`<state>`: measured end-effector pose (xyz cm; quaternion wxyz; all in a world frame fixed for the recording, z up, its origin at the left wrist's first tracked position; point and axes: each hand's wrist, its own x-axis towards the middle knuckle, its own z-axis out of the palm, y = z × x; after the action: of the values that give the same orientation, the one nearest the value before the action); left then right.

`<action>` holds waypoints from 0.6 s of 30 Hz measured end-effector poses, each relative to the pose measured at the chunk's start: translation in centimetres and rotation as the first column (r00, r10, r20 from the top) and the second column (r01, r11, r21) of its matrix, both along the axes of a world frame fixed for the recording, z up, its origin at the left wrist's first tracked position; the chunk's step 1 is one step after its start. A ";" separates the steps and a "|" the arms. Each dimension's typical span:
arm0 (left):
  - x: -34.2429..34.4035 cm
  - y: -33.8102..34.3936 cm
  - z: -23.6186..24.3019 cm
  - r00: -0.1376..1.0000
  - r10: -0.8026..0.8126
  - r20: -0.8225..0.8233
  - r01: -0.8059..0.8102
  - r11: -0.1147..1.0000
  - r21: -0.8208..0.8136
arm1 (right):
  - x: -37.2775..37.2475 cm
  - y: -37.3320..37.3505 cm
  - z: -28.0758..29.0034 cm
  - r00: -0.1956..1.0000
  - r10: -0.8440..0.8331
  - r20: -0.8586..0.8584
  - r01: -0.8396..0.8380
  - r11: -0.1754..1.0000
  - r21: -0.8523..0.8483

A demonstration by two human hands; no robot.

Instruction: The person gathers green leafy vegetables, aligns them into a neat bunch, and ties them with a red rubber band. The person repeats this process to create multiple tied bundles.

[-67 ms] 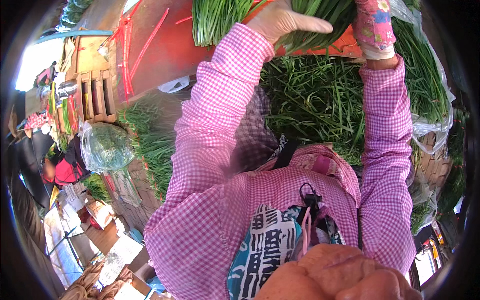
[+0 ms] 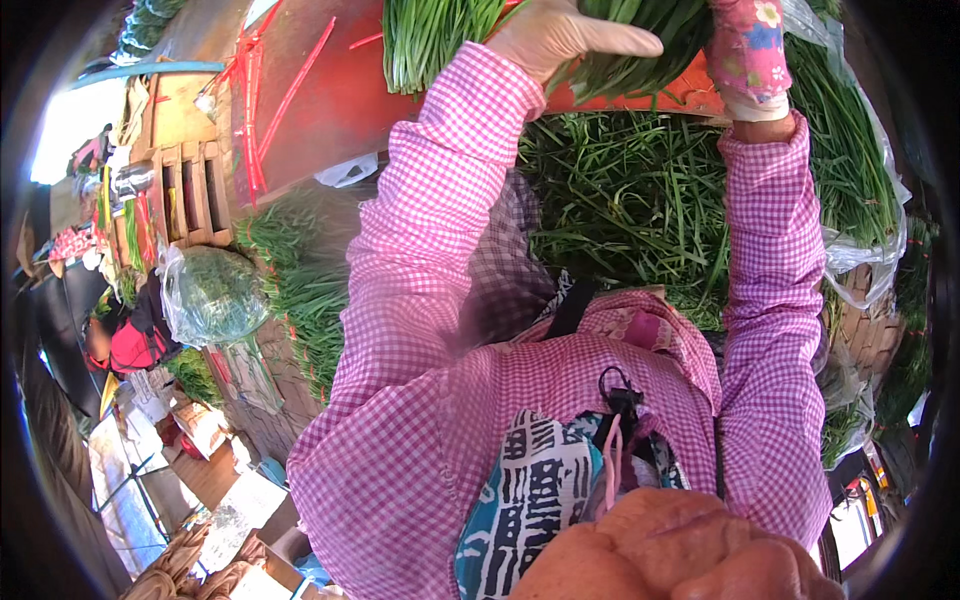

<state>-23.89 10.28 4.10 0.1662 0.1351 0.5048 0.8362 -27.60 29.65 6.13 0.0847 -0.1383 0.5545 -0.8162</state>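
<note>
At the top edge, my left hand, in a pale thin glove, holds a bunch of garlic chives, its thumb stretched over the dark green leaves. The other fingers are mostly out of sight. Just left of that hand, another bunch of garlic chives with paler stalks rests on the red tabletop. My right hand, in a pink flowered cover over a pale glove, is at the right side of the held bunch. Its fingers are cut off by the picture's edge.
Loose green leaves are heaped below the table edge. More long chives lie in clear plastic at the right. Red ties hang at the table's left. Further left are piled greens, a filled plastic bag and a wooden crate.
My left hand and forearm have shifted very slightly to the left. The right arm stays almost where it was.
</note>
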 end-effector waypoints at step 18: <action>-0.6 -1.2 -4.7 0.929 -0.014 0.370 -0.172 0.869 0.464 | -1.6 -6.2 4.7 0.550 0.436 -0.712 0.354 0.651 0.672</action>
<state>-24.51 9.05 -0.57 0.1815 -0.0045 0.2429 0.9529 -29.25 23.49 10.86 -0.1176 -0.4732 0.8068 -0.3336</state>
